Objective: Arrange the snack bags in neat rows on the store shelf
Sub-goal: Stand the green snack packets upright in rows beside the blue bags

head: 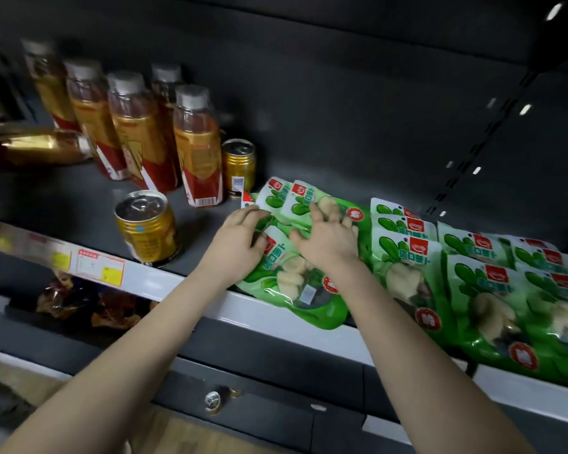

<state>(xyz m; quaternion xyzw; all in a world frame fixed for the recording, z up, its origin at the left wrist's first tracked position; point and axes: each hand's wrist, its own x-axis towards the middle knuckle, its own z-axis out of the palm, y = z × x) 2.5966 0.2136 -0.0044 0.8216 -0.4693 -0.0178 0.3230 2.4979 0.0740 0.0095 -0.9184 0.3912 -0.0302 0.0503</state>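
Green snack bags (289, 283) lie crooked at the shelf (89, 198) front. Left hand (240, 239) curls round their edge, right hand (328, 239) presses flat on top. I'd square them gently against the neighbouring row (404, 257).

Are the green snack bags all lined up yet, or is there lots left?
Partly. The right-hand bags already lie in overlapping rows. The left hand and right hand are on the leftmost stack, which is crooked. Left to do: straighten it and push its front bag back from the shelf edge.
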